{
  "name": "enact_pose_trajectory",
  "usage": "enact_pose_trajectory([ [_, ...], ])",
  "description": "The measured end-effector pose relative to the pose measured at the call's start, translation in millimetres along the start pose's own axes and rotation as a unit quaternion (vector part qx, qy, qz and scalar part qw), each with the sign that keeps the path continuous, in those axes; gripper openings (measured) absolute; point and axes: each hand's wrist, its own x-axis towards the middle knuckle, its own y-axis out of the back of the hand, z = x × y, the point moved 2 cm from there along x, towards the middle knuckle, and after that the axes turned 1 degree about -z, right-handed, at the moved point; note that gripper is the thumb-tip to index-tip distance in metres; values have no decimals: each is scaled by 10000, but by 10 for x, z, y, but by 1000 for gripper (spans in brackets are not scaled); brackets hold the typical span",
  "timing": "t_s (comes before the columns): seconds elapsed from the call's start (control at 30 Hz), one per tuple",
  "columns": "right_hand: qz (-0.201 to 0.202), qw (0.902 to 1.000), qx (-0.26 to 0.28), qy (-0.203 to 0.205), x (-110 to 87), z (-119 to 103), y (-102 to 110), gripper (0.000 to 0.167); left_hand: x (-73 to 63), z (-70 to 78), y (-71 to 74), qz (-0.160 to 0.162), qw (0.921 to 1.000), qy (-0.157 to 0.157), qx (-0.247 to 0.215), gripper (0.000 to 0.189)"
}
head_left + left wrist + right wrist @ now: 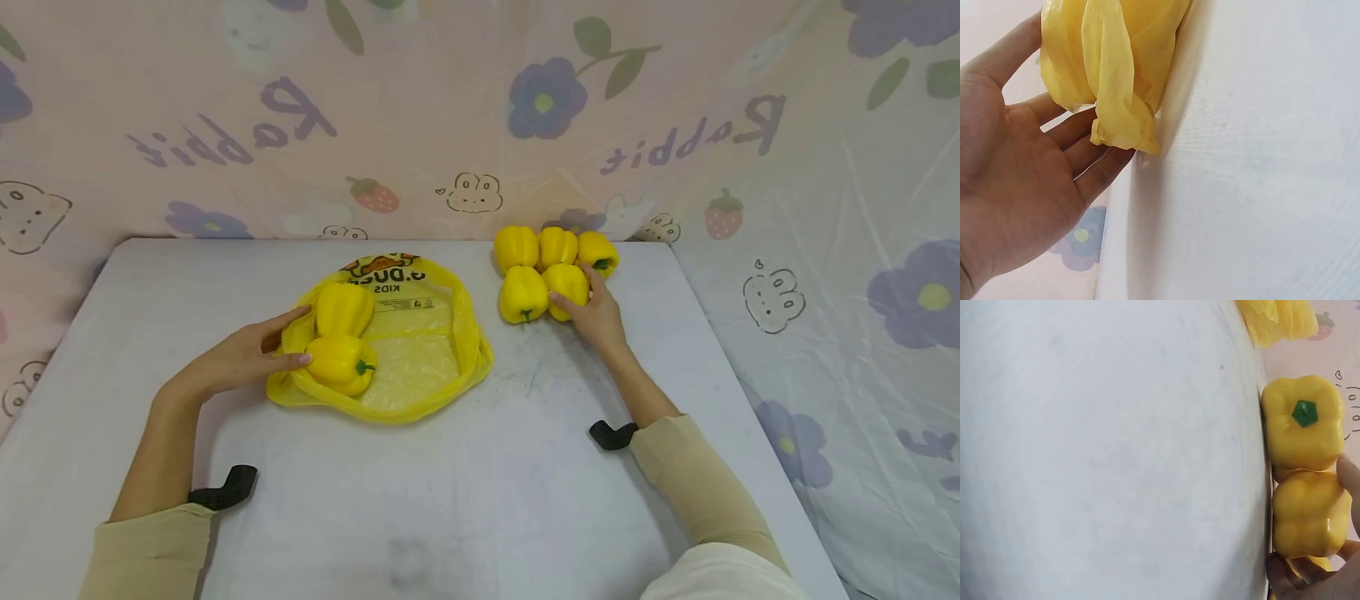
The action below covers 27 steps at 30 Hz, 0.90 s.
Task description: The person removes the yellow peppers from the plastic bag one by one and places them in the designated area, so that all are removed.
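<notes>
A yellow plastic bag (474, 354) lies wide open on the left half of the table, with two yellow bell peppers (341, 367) inside at its left side. My left hand (240, 354) grips the bag's left rim, thumb over the edge; the left wrist view shows the fingers spread along the outside of the bag (1113, 75). To the right, my right hand (598, 317) holds a yellow bell pepper (566, 285) between thumb and fingers. Directly beside that pepper (1310, 512) stands another bell pepper (1304, 437) showing its green stem.
Three more bell peppers (558, 247) form a row behind, near the table's back edge. White cloth covers the table (480, 500). A printed curtain (420, 108) rises along the back and right. Black wrist mounts (225, 490) stick out from both forearms.
</notes>
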Motion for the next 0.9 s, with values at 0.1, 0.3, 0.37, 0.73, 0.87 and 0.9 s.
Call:
enact_pose_trajectory([
  [0.1, 36, 10000, 39, 84, 19, 15, -24, 92, -4, -7, -4, 11, 10000, -12, -14, 88],
  [0.3, -27, 9998, 115, 154, 23, 20, -46, 93, -17, -5, -7, 35, 10000, -10, -43, 89],
  [0.37, -54, 9998, 136, 141, 17, 23, -49, 94, -19, 3, -4, 47, 10000, -16, -25, 88],
  [0.73, 286, 9973, 575, 368, -26, -19, 20, 88, -11, 21, 7, 32, 10000, -38, -61, 88],
  [0.87, 545, 9930, 865, 595, -26, -65, 41, 78, -14, 21, 6, 41, 10000, -57, -59, 87],
  [0.9, 604, 9916, 919, 679, -30, -81, 44, 76, -15, 23, 4, 42, 10000, -51, -58, 87],
])
